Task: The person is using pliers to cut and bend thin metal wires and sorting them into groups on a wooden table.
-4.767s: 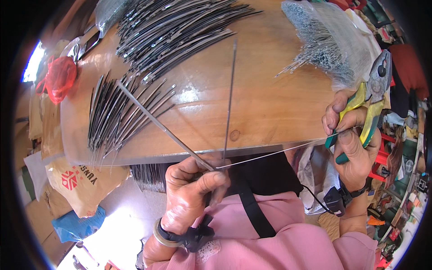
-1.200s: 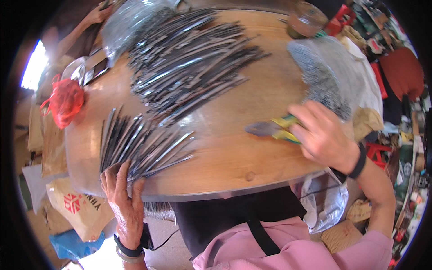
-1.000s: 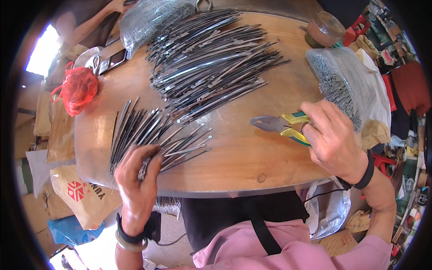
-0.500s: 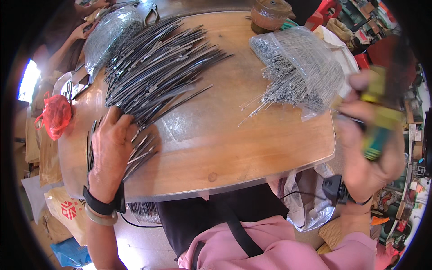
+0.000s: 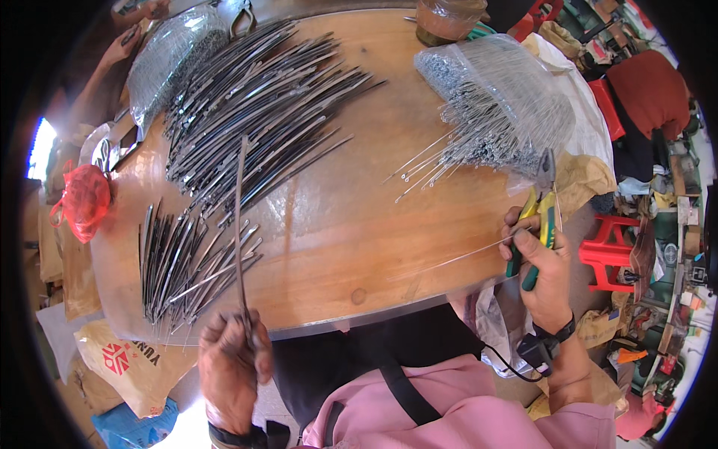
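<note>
My left hand [image 5: 233, 352] is closed around the lower end of a long, thin dark strip [image 5: 239, 217], which stands up from my fist at the table's front edge. My right hand [image 5: 544, 280] grips pliers [image 5: 548, 213] with yellow and green handles, jaws pointing up. A thin pale wire [image 5: 467, 256] reaches leftward from the fingers of that hand. Behind the left hand lies a small heap of dark strips [image 5: 168, 262]. A much larger pile of such strips [image 5: 258, 112] covers the far left of the table. Thin looped-end wires [image 5: 486, 127] spill from a clear plastic bag [image 5: 523, 82] at far right.
The wooden table [image 5: 359, 239] has a curved front edge. A red plastic bag [image 5: 84, 200] hangs at its left side, and another clear bag [image 5: 176, 63] lies far left, near another person's hand [image 5: 120, 46]. A brown tub [image 5: 449, 21] stands at the back. A red stool [image 5: 609, 254] is at right.
My left hand has left the small heap and come back to the table's front edge with a strip. My right hand has moved left and down with the pliers; a wire now shows there.
</note>
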`<state>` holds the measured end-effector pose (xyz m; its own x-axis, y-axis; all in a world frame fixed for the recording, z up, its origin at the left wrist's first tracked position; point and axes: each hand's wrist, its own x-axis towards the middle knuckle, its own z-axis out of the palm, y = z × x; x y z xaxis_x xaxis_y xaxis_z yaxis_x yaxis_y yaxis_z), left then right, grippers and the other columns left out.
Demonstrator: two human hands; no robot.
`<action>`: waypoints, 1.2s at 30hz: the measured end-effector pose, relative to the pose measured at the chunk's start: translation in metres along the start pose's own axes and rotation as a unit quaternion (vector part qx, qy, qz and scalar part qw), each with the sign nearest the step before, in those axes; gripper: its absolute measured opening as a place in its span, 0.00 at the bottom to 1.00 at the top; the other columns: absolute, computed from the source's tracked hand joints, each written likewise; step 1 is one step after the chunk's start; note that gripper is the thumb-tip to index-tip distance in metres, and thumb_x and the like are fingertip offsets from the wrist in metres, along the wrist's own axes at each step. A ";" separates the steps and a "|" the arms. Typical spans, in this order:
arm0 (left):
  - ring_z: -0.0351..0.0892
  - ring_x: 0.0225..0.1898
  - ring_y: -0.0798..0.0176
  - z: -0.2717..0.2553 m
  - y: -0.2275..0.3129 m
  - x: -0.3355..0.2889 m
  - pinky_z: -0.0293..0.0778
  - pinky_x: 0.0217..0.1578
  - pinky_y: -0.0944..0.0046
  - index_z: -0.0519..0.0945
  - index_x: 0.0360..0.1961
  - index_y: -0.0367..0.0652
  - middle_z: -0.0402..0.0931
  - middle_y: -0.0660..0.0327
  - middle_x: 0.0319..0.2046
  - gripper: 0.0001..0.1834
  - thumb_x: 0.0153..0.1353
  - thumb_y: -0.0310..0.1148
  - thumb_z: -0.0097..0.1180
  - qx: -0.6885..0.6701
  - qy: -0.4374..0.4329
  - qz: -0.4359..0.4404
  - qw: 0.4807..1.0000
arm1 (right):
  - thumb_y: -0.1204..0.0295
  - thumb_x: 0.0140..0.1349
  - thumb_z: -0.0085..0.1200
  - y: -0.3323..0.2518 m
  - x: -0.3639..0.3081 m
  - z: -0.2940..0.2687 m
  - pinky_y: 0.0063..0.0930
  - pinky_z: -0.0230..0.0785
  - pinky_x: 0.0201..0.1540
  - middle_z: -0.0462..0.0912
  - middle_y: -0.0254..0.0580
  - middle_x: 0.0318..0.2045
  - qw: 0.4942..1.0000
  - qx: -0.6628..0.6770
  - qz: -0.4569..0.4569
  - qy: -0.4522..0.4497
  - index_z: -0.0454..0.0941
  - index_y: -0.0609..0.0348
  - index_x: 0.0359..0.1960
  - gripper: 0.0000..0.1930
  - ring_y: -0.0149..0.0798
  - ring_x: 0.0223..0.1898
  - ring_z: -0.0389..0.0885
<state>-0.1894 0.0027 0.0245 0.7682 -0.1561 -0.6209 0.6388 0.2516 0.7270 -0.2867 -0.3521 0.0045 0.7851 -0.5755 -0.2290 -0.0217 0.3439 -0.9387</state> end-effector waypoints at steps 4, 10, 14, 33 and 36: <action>0.60 0.14 0.71 -0.014 -0.011 -0.025 0.57 0.08 0.74 0.69 0.50 0.32 0.64 0.62 0.23 0.16 0.70 0.34 0.48 -0.159 -0.016 0.031 0.987 | 0.78 0.58 0.58 -0.008 -0.006 0.010 0.30 0.67 0.36 0.74 0.48 0.46 0.985 0.163 0.056 -0.021 0.75 0.65 0.38 0.08 0.38 0.40 0.73; 0.57 0.11 0.72 -0.010 -0.020 -0.019 0.55 0.06 0.73 0.66 0.59 0.33 0.61 0.63 0.19 0.26 0.66 0.39 0.54 -0.242 -0.097 0.023 0.965 | 0.73 0.60 0.57 -0.001 -0.011 0.032 0.30 0.63 0.39 0.73 0.45 0.46 0.966 0.225 0.109 -0.060 0.73 0.61 0.40 0.09 0.38 0.42 0.71; 0.62 0.10 0.67 0.009 -0.029 -0.019 0.59 0.05 0.70 0.64 0.59 0.28 0.65 0.57 0.16 0.30 0.65 0.39 0.56 -0.375 -0.155 0.002 0.914 | 0.73 0.60 0.57 0.001 -0.016 0.037 0.29 0.64 0.39 0.72 0.44 0.46 0.978 0.184 0.095 -0.040 0.74 0.61 0.39 0.08 0.37 0.41 0.71; 0.82 0.24 0.57 0.044 -0.057 -0.017 0.81 0.27 0.64 0.77 0.39 0.27 0.81 0.49 0.28 0.08 0.59 0.18 0.57 -0.051 -0.123 -0.020 0.991 | 0.72 0.60 0.59 -0.004 -0.017 0.043 0.28 0.67 0.38 0.70 0.49 0.46 0.983 0.041 -0.090 -0.154 0.74 0.67 0.37 0.10 0.35 0.38 0.72; 0.81 0.23 0.61 0.043 -0.061 -0.023 0.79 0.27 0.68 0.77 0.39 0.27 0.81 0.49 0.28 0.08 0.57 0.16 0.59 -0.006 -0.139 0.014 0.990 | 0.71 0.60 0.59 -0.006 -0.022 0.041 0.28 0.66 0.38 0.70 0.48 0.45 0.975 -0.072 -0.134 -0.165 0.74 0.65 0.35 0.10 0.35 0.37 0.71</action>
<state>-0.2441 -0.0499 0.0066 0.7688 -0.4058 -0.4943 0.6177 0.2710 0.7382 -0.2783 -0.3108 0.0256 0.9301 -0.3530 0.1015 0.1426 0.0923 -0.9855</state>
